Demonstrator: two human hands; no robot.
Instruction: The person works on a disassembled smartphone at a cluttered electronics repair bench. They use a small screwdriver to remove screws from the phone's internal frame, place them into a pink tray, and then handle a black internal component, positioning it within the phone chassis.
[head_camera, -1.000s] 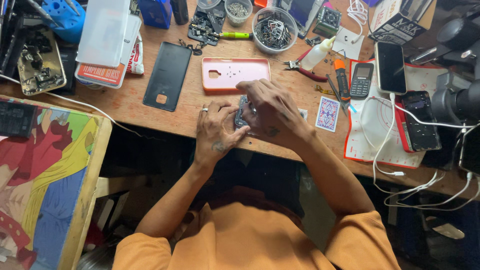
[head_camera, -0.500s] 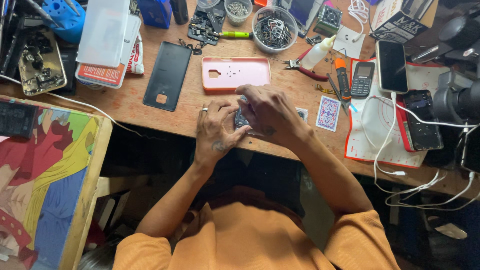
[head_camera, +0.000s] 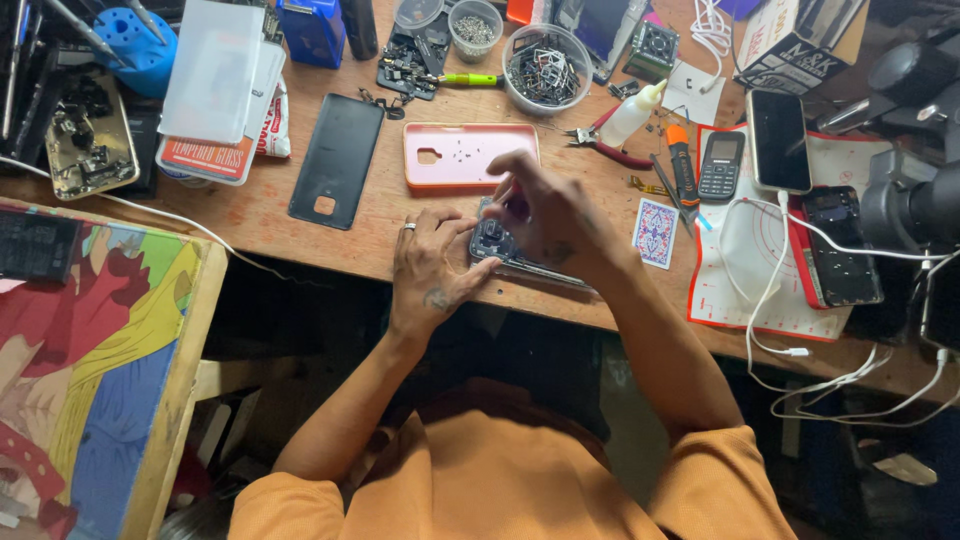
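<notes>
Over workbench (head_camera: 300, 235): hands, seemingly pinching phone (head_camera: 495, 245).

One view only, from the head, looking almost straight down over the person's own orange shirt (head_camera: 500, 470) and forearms. The hands (head_camera: 500, 245) sit near the middle of the frame at moderate range, with the bench (head_camera: 260, 215) spreading beyond them toward the top edge and to both sides.

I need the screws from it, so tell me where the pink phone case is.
In the head view, the pink phone case lies open side up on the wooden bench, just beyond both hands, between the black back cover and the red-handled pliers.
</notes>
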